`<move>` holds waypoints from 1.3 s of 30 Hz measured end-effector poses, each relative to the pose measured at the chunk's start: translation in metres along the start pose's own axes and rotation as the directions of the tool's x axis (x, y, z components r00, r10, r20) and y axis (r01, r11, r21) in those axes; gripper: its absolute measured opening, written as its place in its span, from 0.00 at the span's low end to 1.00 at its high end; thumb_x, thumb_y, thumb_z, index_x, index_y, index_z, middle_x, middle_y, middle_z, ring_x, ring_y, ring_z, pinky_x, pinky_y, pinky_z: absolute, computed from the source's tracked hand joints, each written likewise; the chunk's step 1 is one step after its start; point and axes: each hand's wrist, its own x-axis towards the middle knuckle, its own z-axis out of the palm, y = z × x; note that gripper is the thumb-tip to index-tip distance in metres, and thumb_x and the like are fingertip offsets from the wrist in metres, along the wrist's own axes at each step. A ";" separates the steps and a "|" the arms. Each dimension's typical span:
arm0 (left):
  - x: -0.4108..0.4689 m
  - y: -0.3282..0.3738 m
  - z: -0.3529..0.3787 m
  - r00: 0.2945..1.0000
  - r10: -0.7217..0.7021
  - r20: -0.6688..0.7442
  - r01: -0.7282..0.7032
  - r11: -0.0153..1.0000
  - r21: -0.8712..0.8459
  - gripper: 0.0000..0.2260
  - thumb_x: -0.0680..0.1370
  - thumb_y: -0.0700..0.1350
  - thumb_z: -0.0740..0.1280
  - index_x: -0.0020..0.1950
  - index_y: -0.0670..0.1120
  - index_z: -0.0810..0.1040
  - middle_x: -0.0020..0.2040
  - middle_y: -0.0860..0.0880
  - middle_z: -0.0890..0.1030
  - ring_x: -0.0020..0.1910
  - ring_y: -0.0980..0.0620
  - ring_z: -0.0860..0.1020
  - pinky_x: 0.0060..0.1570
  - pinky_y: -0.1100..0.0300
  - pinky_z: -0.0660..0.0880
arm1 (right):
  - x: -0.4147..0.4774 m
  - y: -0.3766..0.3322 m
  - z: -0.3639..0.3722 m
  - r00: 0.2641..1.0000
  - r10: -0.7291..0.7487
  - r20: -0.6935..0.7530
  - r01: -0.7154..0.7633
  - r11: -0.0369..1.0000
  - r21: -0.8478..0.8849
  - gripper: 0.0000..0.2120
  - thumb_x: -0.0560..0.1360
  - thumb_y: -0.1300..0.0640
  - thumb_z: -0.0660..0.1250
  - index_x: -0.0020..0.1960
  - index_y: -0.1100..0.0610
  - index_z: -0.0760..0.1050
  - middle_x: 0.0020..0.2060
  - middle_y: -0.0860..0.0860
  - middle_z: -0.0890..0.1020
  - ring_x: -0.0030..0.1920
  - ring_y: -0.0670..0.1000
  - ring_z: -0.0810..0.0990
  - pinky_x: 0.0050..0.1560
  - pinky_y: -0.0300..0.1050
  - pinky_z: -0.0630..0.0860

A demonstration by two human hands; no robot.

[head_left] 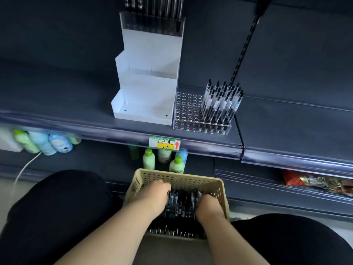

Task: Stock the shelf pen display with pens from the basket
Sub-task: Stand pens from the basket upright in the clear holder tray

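A beige perforated basket (177,179) sits low between my knees, full of black pens (180,204). Both hands are down inside it. My left hand (155,193) lies on the left side of the pile with fingers curled into the pens. My right hand (209,206) grips pens at the right side; its fingertips are hidden. On the shelf above stands a clear acrylic pen rack (188,113) with many holes; its right part holds several upright pens (221,104), its left part has bare holes.
A white stepped display stand (147,88) stands left of the rack, with dark pens in its top tier. A price tag (164,143) hangs on the shelf edge (95,129). Bottles (149,159) stand on the lower shelf behind the basket, more at left (44,142). Snack packets (317,181) lie at right.
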 end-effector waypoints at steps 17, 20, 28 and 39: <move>0.045 -0.003 0.074 0.961 -0.192 0.199 0.220 0.966 -0.132 0.20 0.75 0.30 0.57 0.62 0.46 0.75 0.61 0.45 0.75 0.58 0.45 0.76 0.58 0.56 0.72 | 0.027 0.005 0.012 0.990 0.122 -0.069 -0.106 0.974 0.198 0.12 0.77 0.52 0.61 0.58 0.56 0.72 0.51 0.54 0.81 0.51 0.55 0.79 0.44 0.42 0.74; 0.051 0.017 0.074 0.968 -0.181 0.171 0.226 0.929 -0.294 0.14 0.76 0.36 0.59 0.58 0.45 0.78 0.58 0.45 0.79 0.53 0.47 0.77 0.49 0.62 0.70 | 0.023 0.005 0.004 0.984 0.130 -0.120 -0.095 0.961 0.261 0.12 0.75 0.50 0.62 0.54 0.57 0.74 0.49 0.53 0.82 0.47 0.55 0.79 0.43 0.42 0.75; 0.067 0.051 0.082 0.989 -0.128 0.075 0.148 0.900 -0.411 0.12 0.78 0.51 0.62 0.56 0.44 0.76 0.56 0.45 0.80 0.58 0.45 0.77 0.55 0.57 0.73 | 0.007 0.011 -0.052 0.944 0.085 -0.319 0.044 0.926 0.376 0.12 0.75 0.54 0.63 0.56 0.57 0.72 0.46 0.53 0.80 0.43 0.53 0.75 0.40 0.41 0.69; 0.081 0.057 0.083 0.970 -0.229 0.086 0.243 0.851 -0.465 0.13 0.77 0.56 0.61 0.53 0.50 0.78 0.55 0.51 0.81 0.58 0.49 0.78 0.51 0.62 0.71 | 0.013 0.014 -0.038 0.970 0.032 -0.240 0.055 0.935 0.350 0.12 0.74 0.55 0.64 0.56 0.57 0.73 0.42 0.51 0.79 0.38 0.48 0.73 0.37 0.39 0.67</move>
